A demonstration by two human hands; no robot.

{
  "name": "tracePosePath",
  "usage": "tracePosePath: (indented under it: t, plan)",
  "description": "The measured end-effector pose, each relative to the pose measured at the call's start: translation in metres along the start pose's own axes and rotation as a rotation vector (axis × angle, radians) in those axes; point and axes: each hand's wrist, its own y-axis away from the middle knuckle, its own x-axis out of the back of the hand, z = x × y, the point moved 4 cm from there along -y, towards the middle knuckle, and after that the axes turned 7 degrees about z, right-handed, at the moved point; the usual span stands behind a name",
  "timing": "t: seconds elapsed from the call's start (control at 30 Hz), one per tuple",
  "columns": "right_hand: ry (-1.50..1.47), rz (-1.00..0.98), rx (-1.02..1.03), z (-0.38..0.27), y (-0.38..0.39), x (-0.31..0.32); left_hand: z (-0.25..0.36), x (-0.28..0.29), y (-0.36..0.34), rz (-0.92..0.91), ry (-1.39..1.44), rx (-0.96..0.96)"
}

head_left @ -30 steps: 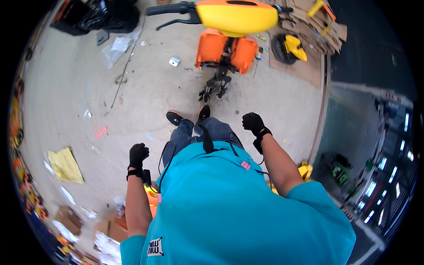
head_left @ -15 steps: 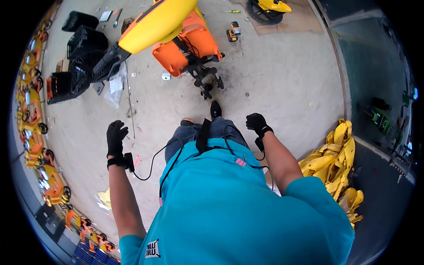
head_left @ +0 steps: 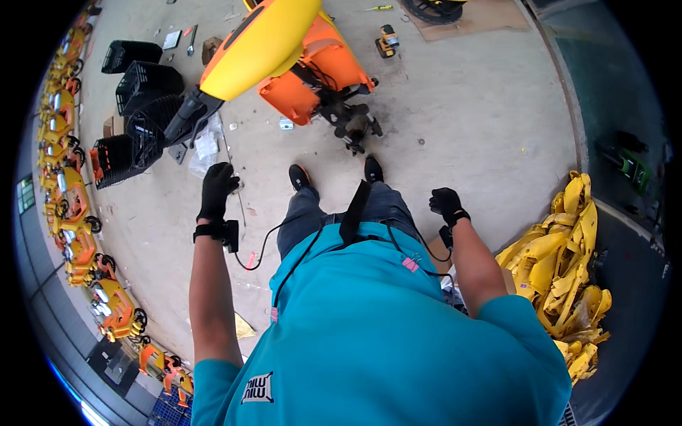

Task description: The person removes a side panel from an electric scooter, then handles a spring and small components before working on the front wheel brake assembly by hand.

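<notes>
My left hand (head_left: 217, 193), in a black glove, is held out with its fingers curled in and nothing seen in them. Just past it a thin rod or wire (head_left: 244, 211) lies on the floor. On the other side my gloved right hand (head_left: 446, 204) is closed in a loose fist and touches nothing. Ahead of my feet stands a partly built vehicle with a yellow front cover (head_left: 259, 50), orange panels (head_left: 291, 99), a black handlebar grip (head_left: 186, 113) and a dark fork-like part (head_left: 352, 126) low down. Neither hand reaches it.
Black baskets (head_left: 145, 85) stand at the far left beside a clear plastic bag (head_left: 206, 148). A cordless drill (head_left: 387, 42) and screwdriver (head_left: 380, 8) lie ahead. Yellow panels (head_left: 558, 263) are heaped at right. Orange and yellow vehicles (head_left: 74, 213) line the left side. Cables (head_left: 259, 259) hang from my wrists.
My view has shifted, and the vehicle and floor items appear further right. My feet now stand side by side in view. The left hand has moved up and forward; both stay curled.
</notes>
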Motion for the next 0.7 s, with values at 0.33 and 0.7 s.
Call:
tracePosePath:
  t: [0.33, 0.7]
  plan:
    - [-0.120, 0.199, 0.023, -0.071, 0.048, -0.103, -0.047, 0.077, -0.101, -0.246, -0.115, 0.070]
    - [-0.404, 0.344, -0.222, -0.192, 0.168, -0.267, -0.129, 0.064, -0.175, -0.669, -0.310, 0.168]
